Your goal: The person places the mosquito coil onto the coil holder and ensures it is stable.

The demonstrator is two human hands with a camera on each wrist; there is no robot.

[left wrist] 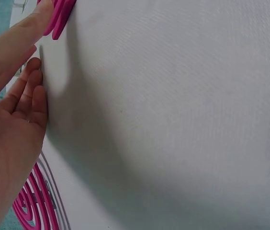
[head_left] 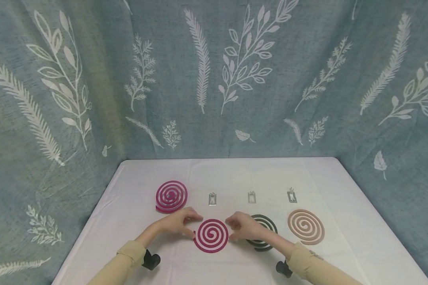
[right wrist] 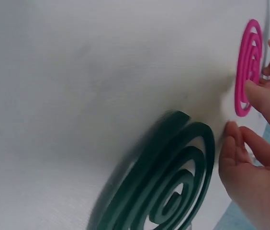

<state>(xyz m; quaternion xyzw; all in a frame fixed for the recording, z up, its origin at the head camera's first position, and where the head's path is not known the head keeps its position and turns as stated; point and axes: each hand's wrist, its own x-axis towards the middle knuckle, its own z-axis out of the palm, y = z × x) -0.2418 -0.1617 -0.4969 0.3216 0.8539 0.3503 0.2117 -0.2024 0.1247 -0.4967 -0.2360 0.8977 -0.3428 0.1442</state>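
A magenta mosquito coil [head_left: 211, 236] lies between my two hands at the middle of the table. My left hand [head_left: 178, 221] is at its left side, the thumb tip at the coil's edge and the other fingers spread ahead of it. At the right side is my right hand [head_left: 244, 226], its thumb close to the edge; whether it touches is hard to tell. Neither hand's fingers wrap round the coil. Under the right wrist lies a dark green coil [right wrist: 199, 158], partly covered in the head view. Behind the left hand sits another magenta coil [head_left: 172, 196].
A tan coil [head_left: 306, 227] lies to the right. Farther back, three small metal coil stands form a row: left [head_left: 212, 199], middle [head_left: 251, 197] and right [head_left: 291, 196]. A white cloth [head_left: 235, 174] covers the table; patterned curtains [head_left: 214, 130] surround it.
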